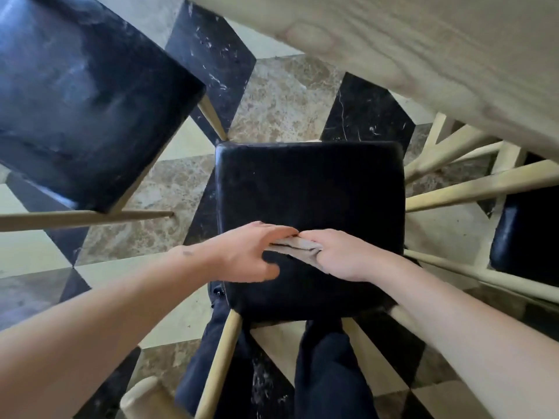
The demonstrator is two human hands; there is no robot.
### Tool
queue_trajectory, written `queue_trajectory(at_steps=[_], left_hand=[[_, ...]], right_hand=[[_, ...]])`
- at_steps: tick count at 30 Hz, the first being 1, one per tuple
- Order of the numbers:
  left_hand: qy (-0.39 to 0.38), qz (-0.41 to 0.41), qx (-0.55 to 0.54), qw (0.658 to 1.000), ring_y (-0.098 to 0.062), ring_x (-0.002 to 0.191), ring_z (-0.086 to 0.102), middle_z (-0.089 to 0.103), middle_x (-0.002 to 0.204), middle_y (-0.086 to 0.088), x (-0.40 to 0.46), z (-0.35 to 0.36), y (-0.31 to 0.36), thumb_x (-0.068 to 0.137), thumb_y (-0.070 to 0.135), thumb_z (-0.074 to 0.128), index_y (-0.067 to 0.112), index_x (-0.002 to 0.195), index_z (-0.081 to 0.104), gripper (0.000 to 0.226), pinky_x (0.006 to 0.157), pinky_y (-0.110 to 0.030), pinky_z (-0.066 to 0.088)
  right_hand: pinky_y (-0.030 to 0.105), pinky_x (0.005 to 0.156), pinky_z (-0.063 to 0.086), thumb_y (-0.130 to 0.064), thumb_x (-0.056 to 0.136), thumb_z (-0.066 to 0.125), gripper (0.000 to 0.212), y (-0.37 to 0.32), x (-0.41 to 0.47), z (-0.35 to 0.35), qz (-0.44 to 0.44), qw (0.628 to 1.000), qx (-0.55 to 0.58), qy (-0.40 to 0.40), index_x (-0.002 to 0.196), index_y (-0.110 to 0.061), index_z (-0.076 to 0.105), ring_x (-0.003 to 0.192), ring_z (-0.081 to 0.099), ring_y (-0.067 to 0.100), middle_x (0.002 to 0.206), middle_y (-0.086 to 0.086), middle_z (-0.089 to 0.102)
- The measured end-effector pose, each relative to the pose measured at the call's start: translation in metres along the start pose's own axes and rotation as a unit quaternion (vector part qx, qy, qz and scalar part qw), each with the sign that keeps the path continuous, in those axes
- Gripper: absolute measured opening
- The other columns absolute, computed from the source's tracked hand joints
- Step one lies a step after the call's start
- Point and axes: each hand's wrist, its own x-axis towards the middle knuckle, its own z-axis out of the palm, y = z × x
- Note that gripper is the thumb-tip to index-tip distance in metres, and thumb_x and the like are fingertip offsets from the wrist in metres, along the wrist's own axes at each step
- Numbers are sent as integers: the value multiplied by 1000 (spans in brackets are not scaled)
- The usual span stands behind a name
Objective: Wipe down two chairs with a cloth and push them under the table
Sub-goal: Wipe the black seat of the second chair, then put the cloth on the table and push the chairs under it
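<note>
— Down at the middle of the head view, what sits under the hands?

— A black padded chair seat (311,189) with pale wooden legs, seen from straight above. Both hands rest on its near half, with a beige cloth (295,249) pressed between them.

— How are the fingers?

— The left hand (246,255) lies flat, fingers together and stretched right over the cloth's far edge, thumb tucked under toward the seat. The right hand (341,255) is curled narrow around the cloth's right end, gripping it. The fingertips of the two hands touch above the cloth.

— And the other chair?

— A second black seat (87,101) stands to the far left, tilted in the frame, well apart from the hands, its light legs splaying onto the marble floor (284,107).

— The table?

— Its pale wood-grain top (423,55) crosses the far right corner. Near its edge, at right, part of another dark seat (526,225) shows among pale legs. The person's dark trousers (326,373) appear below the near chair.
</note>
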Motion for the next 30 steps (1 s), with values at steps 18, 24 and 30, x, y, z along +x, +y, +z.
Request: queue_trajectory(at_steps=[18, 24, 30], left_hand=[[171, 116, 192, 959, -10, 92, 42, 58, 86, 6, -102, -177, 106, 91, 41, 66, 28, 107, 69, 21, 76, -27, 43], [176, 108, 212, 955, 6, 78, 46, 49, 84, 16, -115, -273, 127, 87, 31, 70, 30, 112, 70, 24, 65, -9, 34], [222, 126, 230, 939, 7, 76, 54, 54, 74, 33, -107, -374, 123, 85, 25, 70, 37, 104, 71, 22, 64, -2, 35]], right_hand=[[32, 66, 47, -48, 87, 61, 22, -156, -103, -53, -73, 954, -114, 267, 75, -30, 58, 75, 56, 9, 79, -9, 59], [32, 55, 39, -27, 95, 51, 34, -218, -102, -110, -90, 939, -158, 292, 64, -38, 49, 64, 49, 17, 60, -8, 47], [36, 66, 43, -21, 89, 63, 7, -286, -75, -176, -120, 913, -161, 355, 91, -23, 69, 74, 59, 26, 71, -5, 62]])
